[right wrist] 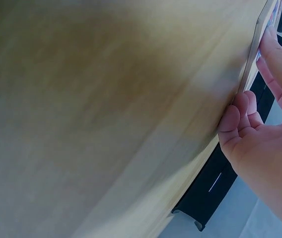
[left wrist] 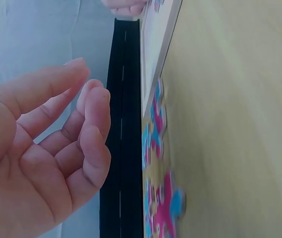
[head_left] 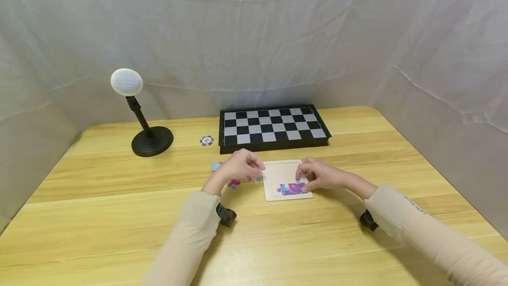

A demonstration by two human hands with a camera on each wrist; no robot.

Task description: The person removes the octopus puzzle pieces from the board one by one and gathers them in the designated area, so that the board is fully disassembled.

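A pale wooden puzzle tray (head_left: 279,173) lies flat on the table, with joined pink, purple and blue jigsaw pieces (head_left: 290,189) along its near right side. My right hand (head_left: 323,174) is over the tray's right edge, thumb and index finger around the end jigsaw piece. In the right wrist view, the other fingers of this right hand (right wrist: 252,124) curl beside the tray's rim. At the tray's left edge hovers my left hand (head_left: 242,165), nothing between its loosely bent fingers in the left wrist view. Loose jigsaw pieces (left wrist: 163,206) lie below it, partly hidden in the head view.
Behind the tray sits a black and white checkered board (head_left: 274,126) with a raised black frame. A poker chip (head_left: 207,141) lies to its left. Farther left stands a round-headed device on a black stand (head_left: 152,141). Pale cloth (head_left: 254,47) hangs around the table.
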